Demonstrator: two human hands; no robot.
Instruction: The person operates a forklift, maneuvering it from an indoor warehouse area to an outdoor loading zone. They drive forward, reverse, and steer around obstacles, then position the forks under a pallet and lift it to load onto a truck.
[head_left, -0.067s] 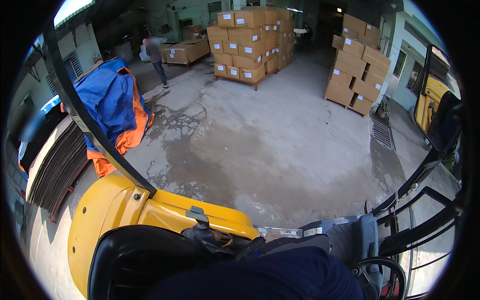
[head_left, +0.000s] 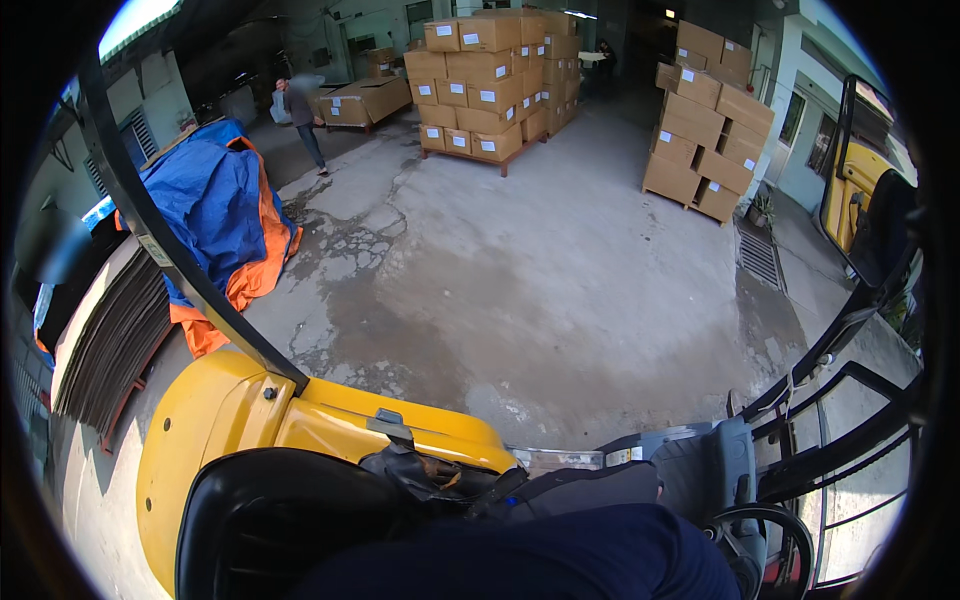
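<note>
Take the black seat [head_left: 280,510] as your mark: your dark blue clothing [head_left: 590,560] shows just to its right. The steering wheel [head_left: 775,512], the nearest control in view, lies well to the right of the seat, past your clothing. Neither your left hand nor your right hand shows, so I cannot tell whether your fingers are loose, clenched or wrapped round that wheel. Yellow bodywork [head_left: 400,415] curves along the seat's left and far sides.

As for progress, the cartons look already piled: beyond the seat and to its right, a tall carton stack [head_left: 470,95] sits on a reddish pallet [head_left: 504,164], and a second, more ragged stack [head_left: 710,130] stands farther right of the seat. A blue tarpaulin [head_left: 205,190] with orange edging lies beyond the seat, a little left, and layered sheets [head_left: 115,320] are piled left of the seat. A person [head_left: 300,115] is on foot far beyond the seat, near a large carton [head_left: 375,103]. How much remains, you cannot read from this view
</note>
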